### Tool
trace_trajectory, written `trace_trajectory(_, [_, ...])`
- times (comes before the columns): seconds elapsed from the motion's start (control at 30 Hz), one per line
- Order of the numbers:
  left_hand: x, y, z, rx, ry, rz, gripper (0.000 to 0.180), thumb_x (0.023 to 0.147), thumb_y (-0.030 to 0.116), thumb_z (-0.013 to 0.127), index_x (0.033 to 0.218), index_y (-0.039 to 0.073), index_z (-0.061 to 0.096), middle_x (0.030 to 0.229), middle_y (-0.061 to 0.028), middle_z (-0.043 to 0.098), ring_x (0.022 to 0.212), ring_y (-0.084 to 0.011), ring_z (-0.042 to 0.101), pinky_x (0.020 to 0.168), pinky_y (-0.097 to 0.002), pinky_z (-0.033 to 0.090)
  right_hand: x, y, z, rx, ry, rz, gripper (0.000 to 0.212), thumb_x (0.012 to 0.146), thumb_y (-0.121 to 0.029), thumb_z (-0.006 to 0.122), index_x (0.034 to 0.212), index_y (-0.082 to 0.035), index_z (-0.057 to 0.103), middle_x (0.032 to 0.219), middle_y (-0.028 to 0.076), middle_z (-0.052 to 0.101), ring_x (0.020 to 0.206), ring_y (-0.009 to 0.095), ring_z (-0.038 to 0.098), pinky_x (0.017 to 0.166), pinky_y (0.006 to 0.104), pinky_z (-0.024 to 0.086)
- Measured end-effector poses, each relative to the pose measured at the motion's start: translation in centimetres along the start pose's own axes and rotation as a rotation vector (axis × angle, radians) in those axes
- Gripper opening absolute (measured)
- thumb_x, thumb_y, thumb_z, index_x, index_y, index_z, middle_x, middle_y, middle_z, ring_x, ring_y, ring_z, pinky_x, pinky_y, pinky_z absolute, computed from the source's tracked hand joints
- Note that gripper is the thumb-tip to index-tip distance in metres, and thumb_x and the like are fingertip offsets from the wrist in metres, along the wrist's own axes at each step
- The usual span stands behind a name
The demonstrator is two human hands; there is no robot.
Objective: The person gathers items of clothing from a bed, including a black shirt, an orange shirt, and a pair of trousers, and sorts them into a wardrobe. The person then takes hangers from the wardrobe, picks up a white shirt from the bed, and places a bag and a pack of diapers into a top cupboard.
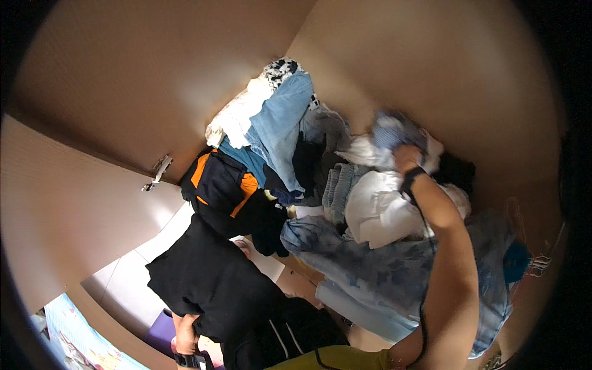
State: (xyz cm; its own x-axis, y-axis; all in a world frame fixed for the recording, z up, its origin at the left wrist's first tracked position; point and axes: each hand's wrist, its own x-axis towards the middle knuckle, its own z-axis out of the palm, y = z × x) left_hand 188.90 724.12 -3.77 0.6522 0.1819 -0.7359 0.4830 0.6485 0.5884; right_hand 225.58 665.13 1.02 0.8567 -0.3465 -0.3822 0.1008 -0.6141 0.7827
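Observation:
A black garment [209,277] hangs in front of me at the lower left. My left hand [186,330] grips its lower edge, with a dark band on the wrist. Over the pile at the right, my right hand [407,158] has hold of a blue striped garment [396,131], blurred by motion; its fingertips are hidden in the cloth. Just below that hand lies a white garment [382,206], beside folded grey-blue clothing [336,191]. Mottled blue-grey denim [376,265] drapes nearer to me, partly under my right forearm.
Brown cabinet walls [444,55] enclose the clothes. At left is an open door [80,209] with a metal hinge [158,173]. Light blue denim [283,123] and a black-and-orange garment [219,182] are heaped near the corner. Thin wire hangers [539,265] stand at far right.

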Motion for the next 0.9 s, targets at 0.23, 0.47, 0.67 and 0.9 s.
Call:
trace_trajectory(0.23, [1.3, -0.1, 1.4, 0.046, -0.04, -0.025, 0.072, 0.062, -0.005, 0.056, 0.132, 0.0, 0.036, 0.123, -0.0106, 0.051, 0.109, -0.0251, 0.052, 0.096, -0.0336, 0.04, -5.0, 4.1, 2.8, 0.254, 0.078, -0.253, 0.044, 0.081, -0.032, 0.055, 0.12, -0.012, 0.058, 0.13, 0.015, 0.05, 0.119, 0.028, 0.048, 0.099, 0.0388, 0.037])
trace_trajectory(0.47, [2.1, -0.6, 2.5, 0.052, -0.045, 0.01, 0.075, 0.061, -0.002, 0.057, 0.133, 0.0, 0.035, 0.124, -0.0105, 0.05, 0.111, -0.0253, 0.05, 0.098, -0.0336, 0.037, -4.4, -14.7, -13.9, 0.503, 0.231, -0.374, 0.103, 0.069, -0.053, 0.068, 0.144, -0.017, 0.007, 0.145, 0.027, 0.017, 0.111, 0.039, 0.051, 0.091, 0.0424, 0.045])
trace_trajectory(0.67, [-1.3, 0.4, 0.6, 0.053, 0.052, 0.035, 0.075, 0.066, 0.004, 0.059, 0.135, 0.003, 0.032, 0.13, -0.0113, 0.046, 0.116, -0.0268, 0.046, 0.1, -0.0361, 0.035, -0.1, -18.2, -10.1, 1.055, -0.108, 0.091, 0.091, 0.068, -0.022, 0.073, 0.142, -0.013, 0.02, 0.143, 0.028, 0.022, 0.113, 0.043, 0.049, 0.091, 0.0455, 0.044])
trace_trajectory(0.9, [0.0, 1.3, 2.3, 0.058, 0.019, 0.015, 0.077, 0.065, 0.006, 0.065, 0.135, 0.003, 0.033, 0.128, -0.0107, 0.047, 0.113, -0.0256, 0.049, 0.098, -0.0354, 0.037, 5.3, -9.3, 4.3, 0.493, -0.008, -0.152, 0.028, 0.085, -0.022, 0.049, 0.083, -0.001, 0.068, 0.094, 0.019, 0.065, 0.085, 0.032, 0.062, 0.074, 0.0444, 0.051])
